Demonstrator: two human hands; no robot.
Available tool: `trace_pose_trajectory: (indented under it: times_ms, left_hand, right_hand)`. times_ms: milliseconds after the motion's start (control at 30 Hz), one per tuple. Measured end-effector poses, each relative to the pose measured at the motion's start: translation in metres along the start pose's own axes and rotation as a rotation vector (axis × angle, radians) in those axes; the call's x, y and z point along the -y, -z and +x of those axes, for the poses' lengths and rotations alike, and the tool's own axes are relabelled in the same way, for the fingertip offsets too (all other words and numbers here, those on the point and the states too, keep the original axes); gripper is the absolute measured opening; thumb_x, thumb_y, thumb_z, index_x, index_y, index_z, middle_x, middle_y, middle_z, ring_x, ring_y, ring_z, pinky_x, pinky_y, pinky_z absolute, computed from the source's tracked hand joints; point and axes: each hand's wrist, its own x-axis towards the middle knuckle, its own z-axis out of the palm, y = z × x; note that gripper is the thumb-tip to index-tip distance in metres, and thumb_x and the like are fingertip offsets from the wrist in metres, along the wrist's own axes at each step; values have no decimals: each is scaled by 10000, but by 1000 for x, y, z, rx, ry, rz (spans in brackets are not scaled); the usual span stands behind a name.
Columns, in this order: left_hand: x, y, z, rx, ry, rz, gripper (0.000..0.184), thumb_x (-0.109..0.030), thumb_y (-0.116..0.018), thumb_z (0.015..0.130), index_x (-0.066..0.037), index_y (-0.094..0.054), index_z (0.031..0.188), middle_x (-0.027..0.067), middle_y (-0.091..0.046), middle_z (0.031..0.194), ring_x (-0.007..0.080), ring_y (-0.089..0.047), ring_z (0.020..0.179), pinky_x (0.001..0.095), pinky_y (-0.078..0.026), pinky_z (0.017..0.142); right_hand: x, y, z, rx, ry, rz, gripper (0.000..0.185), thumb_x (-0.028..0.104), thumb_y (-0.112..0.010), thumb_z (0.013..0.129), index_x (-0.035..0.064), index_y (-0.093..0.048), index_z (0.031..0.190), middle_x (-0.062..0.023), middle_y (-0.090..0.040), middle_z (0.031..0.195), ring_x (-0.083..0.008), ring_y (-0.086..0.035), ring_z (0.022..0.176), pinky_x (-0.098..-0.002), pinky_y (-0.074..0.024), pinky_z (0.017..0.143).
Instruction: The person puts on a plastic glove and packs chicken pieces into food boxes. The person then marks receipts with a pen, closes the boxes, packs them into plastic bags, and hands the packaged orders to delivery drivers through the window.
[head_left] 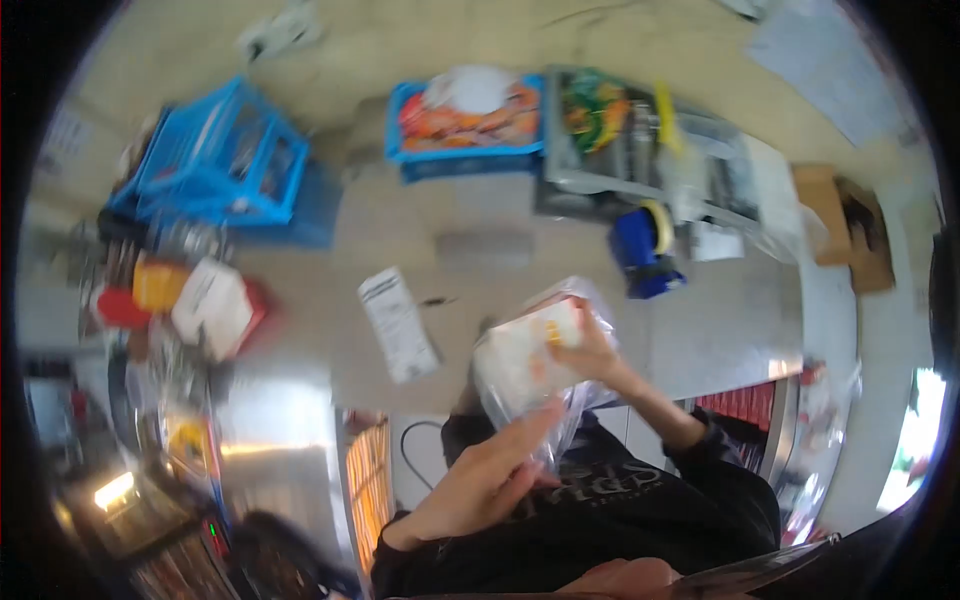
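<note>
A white packet [525,350] with yellow and orange print sits in a clear plastic bag [575,415], tilted in front of my chest. My right hand [590,345] grips the packet's right side, with the fingers over its upper edge. At the bag's lower end, my left hand [500,475] has the loose plastic between its fingers. Motion blurs the fingertips there. A printed receipt [398,325] lies on the metal table to the left of the packet, beside a dark pen-like object [438,301].
At the back stand a blue basket [470,157] of packets and a grey tray [600,185]. A blue tape dispenser [640,255] is on the right of the table [700,330]. On the left are a blue crate [225,165] and a white-and-red box [215,308].
</note>
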Motion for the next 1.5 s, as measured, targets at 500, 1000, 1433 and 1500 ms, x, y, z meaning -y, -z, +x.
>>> trace_pose_trajectory:
  times_ms: [500,1000,1433,1500]
  left_hand:
    - [-4,-14,62,87,162,313,428,-107,-596,785,-94,-530,1208,173,-551,1180,296,-644,854,383,-460,872]
    - [-52,-22,62,-584,249,283,437,62,-535,835,5,-385,1241,173,-602,991,195,-627,678,263,-525,598]
    - [79,22,427,-133,-295,623,267,-117,-571,832,-23,-582,1081,134,-627,916,213,-644,766,311,-507,650]
    - [97,-2,471,-288,-456,845,282,-120,-605,798,-20,-587,1061,165,-625,930,246,-652,741,326,-510,659]
  right_hand:
    - [126,247,-12,144,921,-575,145,166,-588,809,82,-662,902,-73,-663,756,-229,-632,659,-321,-493,590]
    - [64,271,246,-649,462,-701,133,185,-669,732,82,-589,704,-108,-627,719,-303,-612,713,-419,-454,583]
    - [52,241,234,-723,279,-911,239,284,-632,779,147,-565,963,-94,-642,737,-305,-619,690,-400,-471,602]
    - [38,244,252,-750,393,-872,226,266,-632,775,145,-599,964,-123,-649,778,-303,-633,718,-414,-478,609]
